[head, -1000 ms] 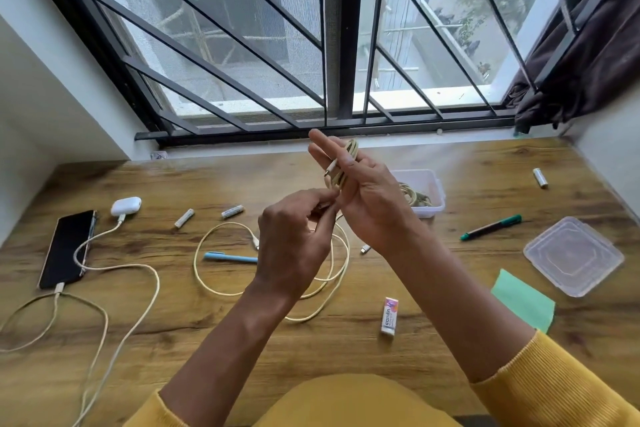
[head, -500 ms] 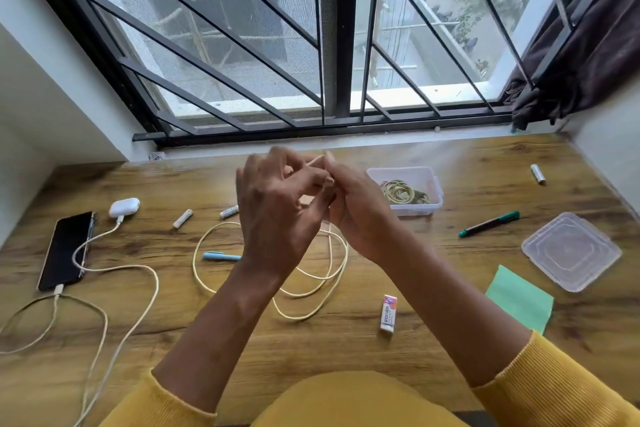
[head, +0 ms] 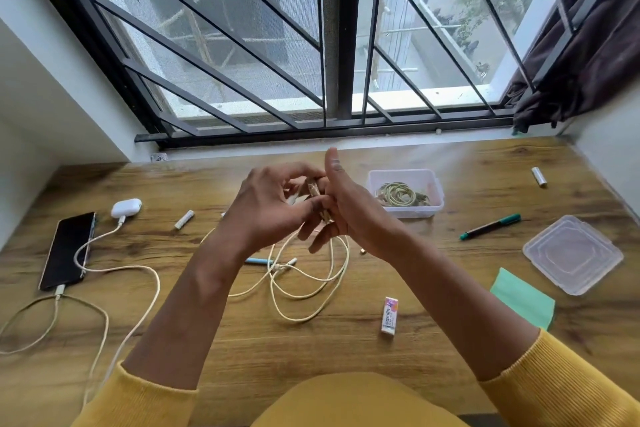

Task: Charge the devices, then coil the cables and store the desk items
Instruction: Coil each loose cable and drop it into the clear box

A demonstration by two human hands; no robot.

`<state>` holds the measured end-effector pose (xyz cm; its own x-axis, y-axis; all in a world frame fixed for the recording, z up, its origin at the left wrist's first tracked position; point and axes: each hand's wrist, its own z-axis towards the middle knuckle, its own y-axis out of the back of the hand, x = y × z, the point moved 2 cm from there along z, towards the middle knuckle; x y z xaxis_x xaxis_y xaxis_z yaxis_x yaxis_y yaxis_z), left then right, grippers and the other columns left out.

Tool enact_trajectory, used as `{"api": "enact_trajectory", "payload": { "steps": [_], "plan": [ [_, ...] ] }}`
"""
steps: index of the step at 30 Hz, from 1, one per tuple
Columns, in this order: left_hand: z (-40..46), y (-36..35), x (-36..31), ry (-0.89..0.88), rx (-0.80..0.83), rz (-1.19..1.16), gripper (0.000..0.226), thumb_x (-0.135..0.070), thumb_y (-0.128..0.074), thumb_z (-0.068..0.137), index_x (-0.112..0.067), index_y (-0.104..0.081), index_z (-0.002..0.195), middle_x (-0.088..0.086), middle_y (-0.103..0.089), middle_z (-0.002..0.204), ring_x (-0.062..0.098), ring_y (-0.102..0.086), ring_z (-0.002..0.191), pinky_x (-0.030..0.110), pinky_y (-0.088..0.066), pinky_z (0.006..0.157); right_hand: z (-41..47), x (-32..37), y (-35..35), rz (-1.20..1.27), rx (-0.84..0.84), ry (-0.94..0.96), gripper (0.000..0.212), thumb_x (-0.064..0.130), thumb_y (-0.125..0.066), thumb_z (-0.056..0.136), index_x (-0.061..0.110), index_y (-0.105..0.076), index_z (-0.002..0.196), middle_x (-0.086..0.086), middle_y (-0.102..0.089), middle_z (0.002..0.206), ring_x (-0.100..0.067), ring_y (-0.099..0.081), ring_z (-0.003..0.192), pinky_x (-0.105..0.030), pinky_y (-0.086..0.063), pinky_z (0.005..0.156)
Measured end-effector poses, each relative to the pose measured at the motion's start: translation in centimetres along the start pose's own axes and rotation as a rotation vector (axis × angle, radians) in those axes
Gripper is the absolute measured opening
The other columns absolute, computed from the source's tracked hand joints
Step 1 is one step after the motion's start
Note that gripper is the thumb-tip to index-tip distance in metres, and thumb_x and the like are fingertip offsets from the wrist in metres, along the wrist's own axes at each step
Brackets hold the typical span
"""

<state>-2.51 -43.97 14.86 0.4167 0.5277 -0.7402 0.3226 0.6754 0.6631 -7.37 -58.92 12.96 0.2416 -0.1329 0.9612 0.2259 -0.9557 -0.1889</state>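
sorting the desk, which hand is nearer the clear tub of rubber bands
Right. The right hand sits just left of the tub; the left hand is farther left, beyond it.

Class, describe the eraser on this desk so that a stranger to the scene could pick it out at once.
Start at the wooden desk under the barred window and find the loose loops of cream cable at its middle. Just right of them, nearer the person, lies the eraser. It is the only small white block in a printed sleeve with a purple end; the pens and batteries nearby are slim cylinders.

A barred window (head: pixel 332 45) overlooks the wooden desk (head: pixel 242 340), a dark curtain (head: pixel 588 55) at its right.
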Motion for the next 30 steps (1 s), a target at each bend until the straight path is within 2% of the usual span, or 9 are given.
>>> {"api": "enact_trajectory", "payload": {
  "steps": [2, 6, 10, 12, 17, 21, 22, 26, 30],
  "plan": [
    [0.0, 0.0, 0.4, 0.058, 0.05, 0.006, 0.035, -0.036, -0.087, 0.086, -0.045, -0.073, 0.118, -0.02, -0.077, 0.093, 0.007, -0.074, 0.107, 0.035, -0.064, 0.077, 0.0, -0.3, -0.1, -0.011, 0.023, -0.019, 0.082, 0.066, -0.01, 0.107, 0.012, -0.071, 0.106, -0.016, -0.071, 0.081, -0.037, -0.066, 0.081, -0.04, -0.059, 0.063],
    [-0.3, -0.1, 0.9, 0.1, 0.038, 0.053, 0.028, -0.04, -0.086, 0.086, -0.041, -0.076, 0.112, -0.024, -0.076, 0.095, 0.0, -0.071, 0.1, 0.017, -0.053, 0.072, 0.1, -1.0, -0.3, -0.008, -0.007, -0.007, 0.076, 0.06, -0.021, 0.11, 0.001, -0.07, 0.105, -0.02, -0.07, 0.084, -0.037, -0.068, 0.081, -0.037, -0.059, 0.06],
    [-0.8, -0.4, 0.8, 0.113, -0.042, 0.035, 0.022, -0.027, -0.08, 0.09, -0.035, -0.077, 0.11, -0.02, -0.076, 0.101, -0.012, -0.065, 0.093, 0.009, -0.049, 0.077, 0.3, -1.3, -0.3, -0.009, -0.095, 0.045, 0.053, 0.039, -0.04, 0.114, -0.005, -0.068, 0.108, -0.019, -0.066, 0.085, -0.029, -0.07, 0.077, -0.037, -0.061, 0.06],
    [-0.8, -0.7, 0.6, 0.123, -0.088, 0.053, 0.019, -0.027, -0.078, 0.09, -0.032, -0.078, 0.108, -0.018, -0.076, 0.103, -0.009, -0.066, 0.094, 0.003, -0.046, 0.075, 0.4, -1.5, -0.5, -0.006, -0.15, 0.06, 0.042, 0.031, -0.047, 0.113, -0.005, -0.067, 0.105, -0.016, -0.065, 0.084, -0.024, -0.07, 0.074, -0.036, -0.062, 0.06],
    [-0.7, -1.3, 1.0, 0.168, -0.18, 0.088, 0.02, -0.04, -0.079, 0.089, -0.03, -0.078, 0.106, -0.014, -0.077, 0.103, 0.002, -0.07, 0.097, 0.015, -0.052, 0.076, 0.5, -1.3, -0.4, 0.043, -0.323, 0.076, 0.027, 0.024, -0.061, 0.107, 0.003, -0.046, 0.114, -0.017, -0.064, 0.097, -0.021, -0.074, 0.071, -0.037, -0.062, 0.058],
    [-0.9, -1.7, 1.9, 0.238, -0.229, 0.014, 0.022, -0.048, -0.082, 0.086, -0.03, -0.078, 0.097, -0.015, -0.077, 0.09, -0.003, -0.071, 0.092, 0.019, -0.055, 0.075, 0.6, -1.1, 0.4, 0.12, -0.254, 0.104, 0.013, 0.012, -0.057, 0.106, 0.003, -0.05, 0.113, -0.018, -0.058, 0.098, -0.02, -0.07, 0.075, -0.037, -0.063, 0.061],
    [-0.9, -1.7, 2.1, 0.247, -0.231, -0.005, 0.022, -0.05, -0.082, 0.086, -0.03, -0.078, 0.096, -0.015, -0.077, 0.09, -0.004, -0.072, 0.092, 0.02, -0.056, 0.075, 0.7, -1.2, 0.6, 0.139, -0.216, 0.102, 0.015, 0.008, -0.058, 0.103, 0.001, -0.052, 0.115, -0.02, -0.056, 0.101, -0.021, -0.069, 0.077, -0.037, -0.062, 0.062],
    [-0.9, -1.4, 2.4, 0.27, -0.241, -0.039, 0.028, -0.056, -0.084, 0.082, -0.031, -0.079, 0.095, -0.014, -0.077, 0.088, -0.002, -0.073, 0.088, 0.027, -0.062, 0.076, 0.6, -1.6, 0.8, 0.142, -0.064, 0.121, 0.05, -0.005, -0.062, 0.082, -0.01, -0.049, 0.13, -0.022, -0.059, 0.104, -0.025, -0.069, 0.082, -0.036, -0.063, 0.071],
    [-0.7, -1.3, 2.8, 0.298, -0.204, -0.071, 0.032, -0.06, -0.085, 0.079, -0.032, -0.079, 0.096, -0.013, -0.079, 0.09, 0.002, -0.075, 0.087, 0.036, -0.064, 0.082, 0.6, -1.6, 0.5, 0.019, -0.028, 0.151, 0.044, -0.022, -0.054, 0.092, -0.005, -0.047, 0.133, -0.024, -0.06, 0.099, -0.028, -0.068, 0.079, -0.035, -0.063, 0.066]
  ]
}}
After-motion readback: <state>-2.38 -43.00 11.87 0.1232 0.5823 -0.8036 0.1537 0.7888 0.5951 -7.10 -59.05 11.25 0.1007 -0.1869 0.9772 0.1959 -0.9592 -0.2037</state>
